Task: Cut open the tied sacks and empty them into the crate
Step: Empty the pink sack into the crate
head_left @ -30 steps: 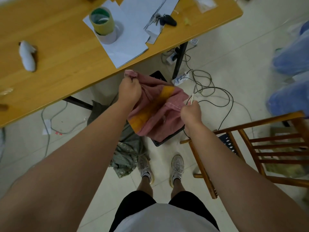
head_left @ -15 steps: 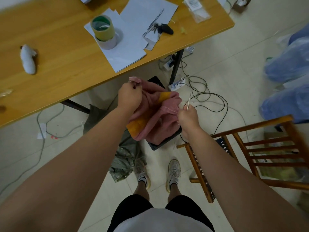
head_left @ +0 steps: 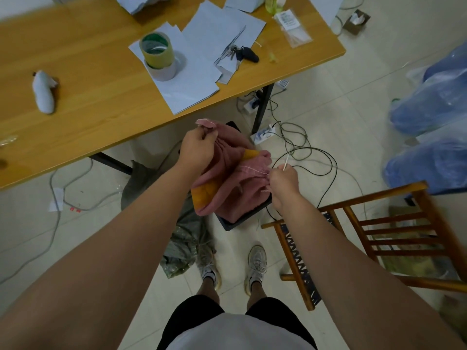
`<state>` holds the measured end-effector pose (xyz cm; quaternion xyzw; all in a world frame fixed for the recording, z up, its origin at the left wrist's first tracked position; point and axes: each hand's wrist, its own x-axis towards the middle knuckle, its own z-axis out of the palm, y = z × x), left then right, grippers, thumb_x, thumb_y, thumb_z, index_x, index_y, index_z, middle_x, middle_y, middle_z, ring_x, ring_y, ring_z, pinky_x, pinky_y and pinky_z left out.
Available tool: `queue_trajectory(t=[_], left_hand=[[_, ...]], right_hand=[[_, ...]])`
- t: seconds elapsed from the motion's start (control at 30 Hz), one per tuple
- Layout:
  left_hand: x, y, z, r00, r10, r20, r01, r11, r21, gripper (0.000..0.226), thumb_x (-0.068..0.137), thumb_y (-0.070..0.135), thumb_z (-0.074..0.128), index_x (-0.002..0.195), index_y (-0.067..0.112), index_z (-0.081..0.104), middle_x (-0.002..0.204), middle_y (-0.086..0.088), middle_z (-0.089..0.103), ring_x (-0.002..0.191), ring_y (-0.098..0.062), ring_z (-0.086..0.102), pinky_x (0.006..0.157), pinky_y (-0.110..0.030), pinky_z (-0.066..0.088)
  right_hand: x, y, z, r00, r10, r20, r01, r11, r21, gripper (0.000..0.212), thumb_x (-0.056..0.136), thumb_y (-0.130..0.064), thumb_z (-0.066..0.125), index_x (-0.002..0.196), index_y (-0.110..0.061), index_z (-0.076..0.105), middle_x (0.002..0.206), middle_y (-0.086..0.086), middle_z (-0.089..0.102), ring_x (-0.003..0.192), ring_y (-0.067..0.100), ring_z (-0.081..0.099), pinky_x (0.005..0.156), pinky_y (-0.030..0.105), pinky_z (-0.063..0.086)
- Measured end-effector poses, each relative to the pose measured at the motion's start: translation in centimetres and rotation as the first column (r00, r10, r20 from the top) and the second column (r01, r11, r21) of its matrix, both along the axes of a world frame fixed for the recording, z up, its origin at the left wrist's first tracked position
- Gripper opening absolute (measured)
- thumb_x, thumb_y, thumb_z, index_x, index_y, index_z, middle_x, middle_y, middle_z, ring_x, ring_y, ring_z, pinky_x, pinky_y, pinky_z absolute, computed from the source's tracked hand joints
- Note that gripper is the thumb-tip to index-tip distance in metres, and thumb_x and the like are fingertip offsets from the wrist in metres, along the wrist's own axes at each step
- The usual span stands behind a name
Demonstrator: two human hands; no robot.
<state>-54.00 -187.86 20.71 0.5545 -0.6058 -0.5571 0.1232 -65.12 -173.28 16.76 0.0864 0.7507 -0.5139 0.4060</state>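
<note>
two hands hold a pink cloth with an orange band (head_left: pixel 227 188) up over a dark crate (head_left: pixel 235 222) that stands on the tiled floor, just in front of the person's feet. the left hand (head_left: pixel 197 150) is clenched round a bunched top corner of the cloth, lifting it beside the edge of the bench (head_left: pixel 101 97). the right hand (head_left: pixel 283 183) pinches the cloth's stitched hem at its other side, and a thin pale stick (head_left: pixel 286 161) pokes up from between its fingers; what that stick is cannot be told. the cloth sags between the two hands, its lower fold touching the crate's rim. a crumpled green sack (head_left: pixel 182 236) lies on the floor left of the crate, against the left shoe. on the bench sit two stacked tape rolls (head_left: pixel 158 55) on white paper sheets (head_left: pixel 199 79), a bunch of keys (head_left: pixel 242 54) and a small white object (head_left: pixel 43 92). a wooden chair (head_left: pixel 379 236) stands to the right, with black cables (head_left: pixel 316 157) looping across the floor behind it.
</note>
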Motion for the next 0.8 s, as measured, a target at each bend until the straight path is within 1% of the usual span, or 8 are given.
queue_trajectory(t=[0.07,0.17,0.3,0.4,0.5,0.6,0.7,0.8], left_hand=[[0.3,-0.1,0.1,0.997,0.064,0.032,-0.066,0.996,0.060,0.020,0.101,0.023,0.051,0.108,0.013,0.066,0.105,-0.010,0.067,0.098,-0.027,0.063,0.095,-0.045,0.051],[0.1,-0.2,1.0,0.984,0.165,-0.068,-0.149,0.970,0.189,0.016,0.100,0.017,0.053,0.093,0.012,0.066,0.095,-0.010,0.067,0.087,-0.025,0.064,0.080,-0.037,0.054],[-0.6,-0.3,1.9,0.982,0.137,-0.127,-0.112,0.976,0.188,0.014,0.099,0.017,0.054,0.094,0.012,0.066,0.104,-0.011,0.069,0.100,-0.029,0.066,0.095,-0.047,0.053],[-0.3,-0.2,1.7,0.990,0.140,-0.007,-0.137,0.977,0.161,0.012,0.100,0.018,0.053,0.103,0.014,0.064,0.104,-0.007,0.066,0.105,-0.029,0.064,0.097,-0.045,0.051],[-0.1,-0.1,2.0,0.985,0.166,-0.044,-0.150,0.959,0.241,0.008,0.099,0.017,0.057,0.094,0.019,0.063,0.094,-0.001,0.066,0.092,-0.022,0.065,0.079,-0.035,0.055],[-0.1,-0.2,2.0,0.989,0.149,-0.020,-0.140,0.960,0.244,0.007,0.099,0.019,0.056,0.101,0.016,0.063,0.094,-0.001,0.064,0.095,-0.022,0.062,0.086,-0.035,0.051],[-0.3,-0.3,1.8,0.982,0.187,0.016,-0.185,0.945,0.269,0.014,0.100,0.016,0.054,0.112,0.011,0.059,0.098,-0.003,0.062,0.084,-0.018,0.057,0.079,-0.033,0.048],[-0.8,-0.4,2.1,0.978,0.204,-0.047,-0.178,0.928,0.327,0.003,0.099,0.013,0.055,0.096,0.014,0.056,0.105,-0.009,0.065,0.084,-0.020,0.060,0.068,-0.031,0.054]], right_hand=[[-0.2,-0.4,0.6,1.000,-0.001,0.018,0.002,0.998,-0.059,0.023,0.088,0.006,0.042,0.081,-0.015,0.048,0.077,0.008,0.054,0.072,0.022,0.057,0.072,0.039,0.054],[-0.1,-0.6,0.7,0.999,0.028,0.018,-0.026,0.993,-0.111,0.031,0.082,0.008,0.043,0.070,-0.020,0.036,0.071,0.007,0.044,0.065,0.020,0.046,0.062,0.036,0.046],[0.0,-0.4,-0.1,1.000,-0.014,-0.001,0.014,1.000,-0.015,0.020,0.086,0.000,0.044,0.093,-0.016,0.055,0.097,0.011,0.063,0.087,0.023,0.063,0.083,0.040,0.057],[0.0,-0.7,0.7,1.000,-0.007,0.027,0.010,0.993,-0.116,0.024,0.084,0.008,0.043,0.079,-0.015,0.046,0.077,0.008,0.056,0.070,0.018,0.056,0.067,0.031,0.052],[0.2,-0.2,0.6,1.000,-0.018,0.006,0.018,0.998,-0.064,0.024,0.087,0.007,0.042,0.078,-0.014,0.049,0.075,0.009,0.059,0.065,0.019,0.058,0.063,0.032,0.053],[-0.3,-0.9,1.0,0.999,-0.050,-0.001,0.050,0.998,-0.034,0.026,0.090,0.005,0.041,0.079,-0.016,0.052,0.081,0.011,0.060,0.072,0.023,0.062,0.072,0.038,0.055],[-0.3,-1.7,1.6,1.000,0.008,-0.026,-0.010,0.997,-0.076,0.028,0.082,0.008,0.040,0.071,-0.018,0.041,0.071,0.006,0.047,0.065,0.021,0.049,0.066,0.036,0.047],[-0.1,-1.0,0.9,1.000,-0.022,-0.012,0.021,1.000,-0.016,0.019,0.089,0.004,0.040,0.089,-0.009,0.054,0.084,0.011,0.056,0.073,0.024,0.056,0.070,0.037,0.052]])
